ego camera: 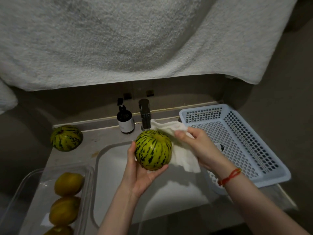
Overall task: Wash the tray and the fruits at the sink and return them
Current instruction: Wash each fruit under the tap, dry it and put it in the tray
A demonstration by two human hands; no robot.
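A green, dark-striped melon (153,149) is held over the white sink (110,167), cupped from below and the left by my left hand (141,175). My right hand (197,146) grips a white cloth (179,156) pressed against the melon's right side. A second striped melon (66,138) sits on the counter at the left. A clear plastic tray (33,185) at the lower left holds three yellowish fruits (68,184).
A dark faucet (145,114) and a dark soap pump bottle (125,118) stand behind the sink. A pale blue perforated basket (237,143) sits on the counter at the right. A large white towel (118,39) hangs overhead, filling the upper view.
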